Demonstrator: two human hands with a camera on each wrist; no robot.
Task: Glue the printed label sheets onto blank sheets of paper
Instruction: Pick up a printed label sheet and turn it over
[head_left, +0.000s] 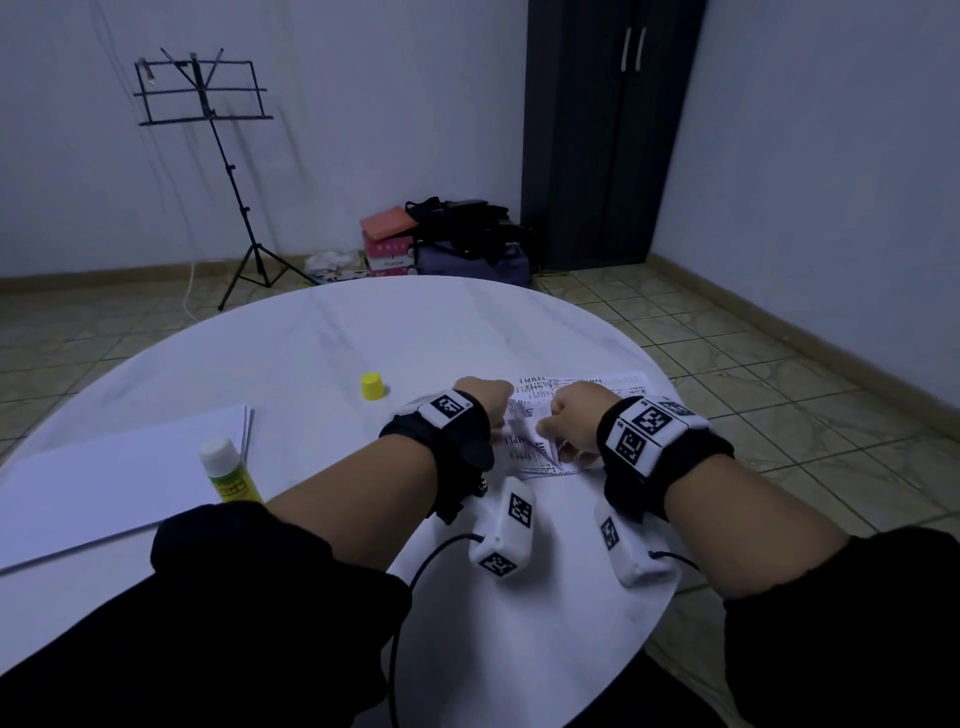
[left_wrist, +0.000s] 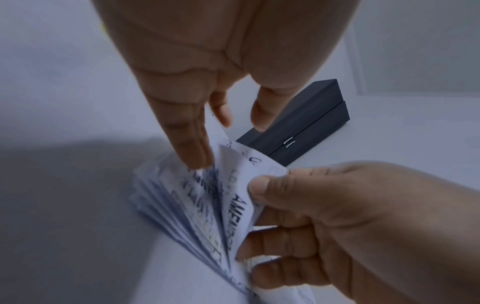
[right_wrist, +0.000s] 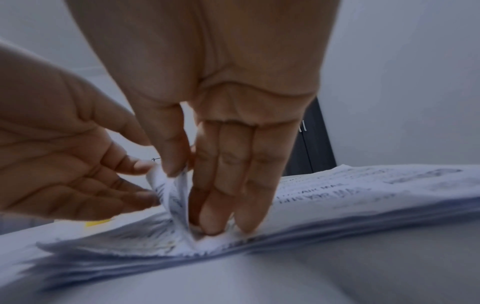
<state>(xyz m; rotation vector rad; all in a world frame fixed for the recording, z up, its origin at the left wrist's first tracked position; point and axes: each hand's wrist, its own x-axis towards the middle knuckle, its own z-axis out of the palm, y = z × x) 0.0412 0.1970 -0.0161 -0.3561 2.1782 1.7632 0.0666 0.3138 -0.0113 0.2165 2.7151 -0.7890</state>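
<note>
Both hands, left hand (head_left: 480, 400) and right hand (head_left: 574, 415), rest on the printed label sheets (head_left: 535, 457). Uncapped glue stick (head_left: 228, 470) touches blank sheets (head_left: 104, 483); yellow cap (head_left: 372, 386) stands apart on surface (head_left: 322, 338).

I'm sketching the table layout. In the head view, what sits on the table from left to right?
Stack of blank paper → glue stick → yellow cap → left hand → right hand, both hands on the pile of printed label sheets.
</note>
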